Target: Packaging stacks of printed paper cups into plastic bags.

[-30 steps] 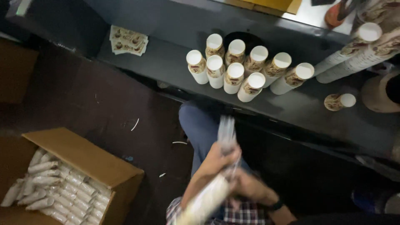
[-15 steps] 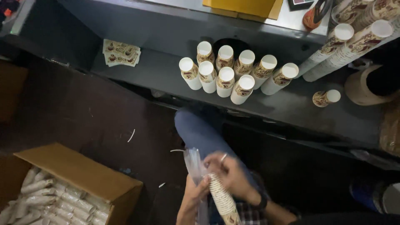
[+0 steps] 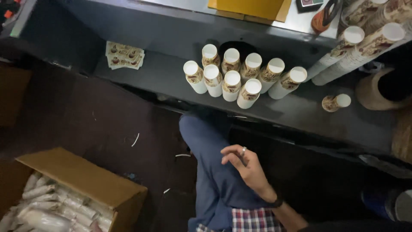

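Right hand (image 3: 249,165) rests empty over blue-trousered knee (image 3: 206,150), fingers (image 3: 231,152) loosely curled (silver ring visible); left hand not visible; clustered white printed paper cup stacks (image 3: 234,79) on dark shelf (image 3: 163,77) above

A brown cardboard box (image 3: 86,182) of seemingly plastic-wrapped white packs (image 3: 51,210) stands lower left; printed labels (image 3: 124,55) lie on the shelf.

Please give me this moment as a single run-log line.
right hand: empty, over lap | left hand: out of view | cup stacks: upright on shelf | cardboard box: open, holds wrapped stacks
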